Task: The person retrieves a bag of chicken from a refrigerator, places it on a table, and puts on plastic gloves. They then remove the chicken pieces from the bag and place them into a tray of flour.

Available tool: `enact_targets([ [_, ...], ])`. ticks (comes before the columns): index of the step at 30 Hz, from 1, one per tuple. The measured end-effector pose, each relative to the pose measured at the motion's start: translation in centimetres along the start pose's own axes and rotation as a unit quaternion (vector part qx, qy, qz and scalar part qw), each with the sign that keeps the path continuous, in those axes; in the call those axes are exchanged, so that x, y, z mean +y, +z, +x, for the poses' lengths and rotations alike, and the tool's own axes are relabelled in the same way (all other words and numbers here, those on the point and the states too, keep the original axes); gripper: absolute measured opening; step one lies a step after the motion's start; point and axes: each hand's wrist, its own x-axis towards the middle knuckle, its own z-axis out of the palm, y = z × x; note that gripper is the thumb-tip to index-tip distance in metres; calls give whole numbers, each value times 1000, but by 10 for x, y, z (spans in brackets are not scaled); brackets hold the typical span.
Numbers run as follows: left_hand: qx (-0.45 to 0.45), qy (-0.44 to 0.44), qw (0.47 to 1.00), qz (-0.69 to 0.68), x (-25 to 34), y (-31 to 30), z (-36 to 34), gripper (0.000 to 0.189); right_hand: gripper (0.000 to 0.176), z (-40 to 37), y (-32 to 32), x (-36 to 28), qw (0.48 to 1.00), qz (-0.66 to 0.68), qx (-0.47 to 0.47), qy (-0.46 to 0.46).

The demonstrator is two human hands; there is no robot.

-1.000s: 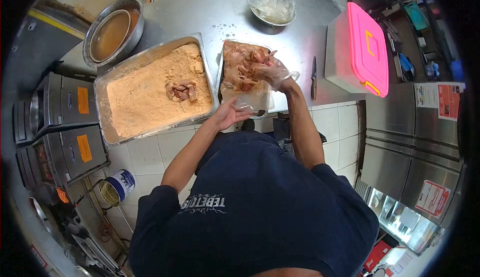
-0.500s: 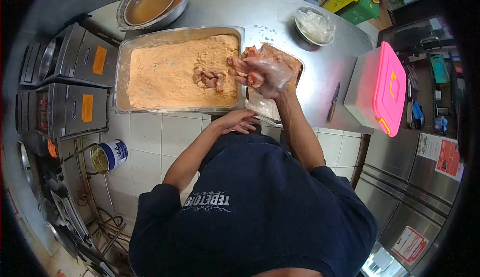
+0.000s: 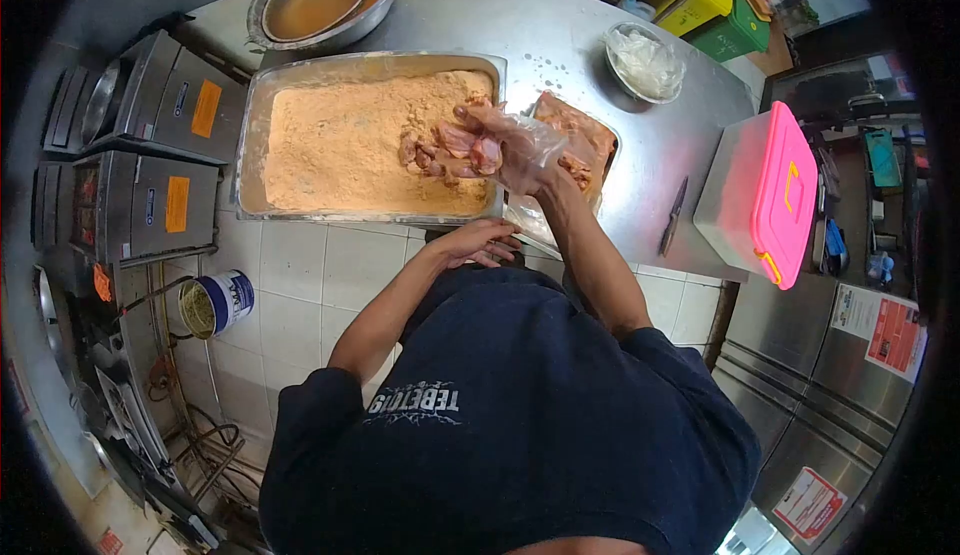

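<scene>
My right hand (image 3: 525,147), in a clear plastic glove, is over the right end of a metal tray (image 3: 370,219) of orange-tinted flour (image 3: 340,140). Raw chicken pieces (image 3: 465,145) are in and under its fingers; the glove partly hides which ones it grips. Other pieces lie on the flour beside them. Under my right forearm, a smaller tray holds more raw meat (image 3: 590,130) and a clear plastic bag (image 3: 528,217). My left hand (image 3: 478,243) is bare and hangs by the table's front edge, fingers loosely apart, with nothing in it.
A metal bowl of brownish liquid (image 3: 385,20) stands at the back left. Behind on the right is a bowl with crumpled plastic (image 3: 645,63). A knife (image 3: 673,218) lies near a pink-lidded box (image 3: 780,195). Fryer-like steel units (image 3: 170,200) are at the left.
My right hand has moved left and down from above the smaller tray, bringing the chicken pieces onto the flour's right end. My left hand has stayed almost still.
</scene>
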Motion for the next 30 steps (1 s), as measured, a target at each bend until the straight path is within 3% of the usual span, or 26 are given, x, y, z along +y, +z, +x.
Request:
enact_targets([
  [3,10,-6,1000,-11,-2,-3,3,38,38,-1,4,-6,994,80,-71,22],
  [7,13,-2,1000,8,2,-1,2,39,40,-9,29,-12,991,119,-52,-5],
  [12,26,-15,999,15,5,2,-1,38,45,2,22,-4,990,-117,19,81],
  [13,22,-7,999,25,3,1,0,37,36,5,26,-1,978,-175,88,71],
  [14,17,1,999,35,2,0,1,36,36,3,30,-2,978,-174,88,71],
  [16,15,-4,999,30,1,0,2,36,28,1,34,-2,930,-347,115,44],
  [17,14,-7,1000,25,0,0,2,35,36,8,16,14,945,-310,106,-15],
  [18,16,-6,1000,24,1,0,1,35,36,22,-16,32,945,-311,104,-14],
  [20,19,-9,999,31,2,1,0,35,46,45,-55,49,809,-573,53,-120],
  [21,21,-8,999,31,3,0,-1,35,54,45,-59,52,801,-579,38,-144],
  [25,21,-8,999,38,2,3,-2,34,40,36,-43,52,824,-529,27,-202],
  [27,25,-8,999,42,0,1,-2,35,24,19,0,33,888,-429,58,-151],
  [28,23,-7,999,31,-3,-1,1,36,24,15,13,24,889,-428,59,-149],
  [30,18,-6,1000,23,-1,2,1,38,22,10,30,9,909,-399,109,-49],
])
